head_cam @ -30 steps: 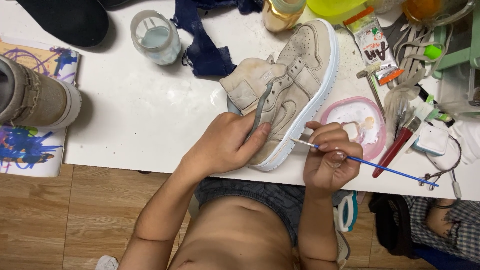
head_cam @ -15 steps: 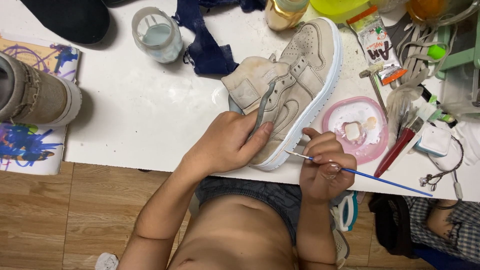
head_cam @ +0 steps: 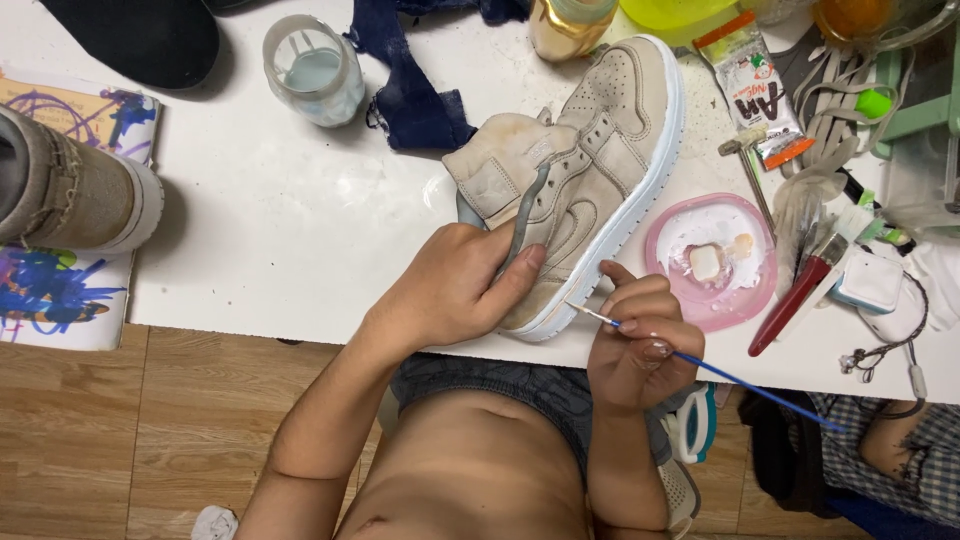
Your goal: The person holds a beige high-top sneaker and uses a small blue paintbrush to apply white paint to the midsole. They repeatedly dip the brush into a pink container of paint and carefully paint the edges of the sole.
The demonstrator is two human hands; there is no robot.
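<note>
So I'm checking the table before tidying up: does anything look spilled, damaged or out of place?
White smears coat the pink dish, and the torn blue cloth lies crumpled. The beige sneaker lies on its side, laceless, steadied by the left hand.

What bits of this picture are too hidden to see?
Head view only:
- Heel of the beige high-top sneaker: covered by the left hand.
- Tip of the thin blue-handled paintbrush in the right hand: too small.
- Second beige shoe: cut off by the left edge.
</note>
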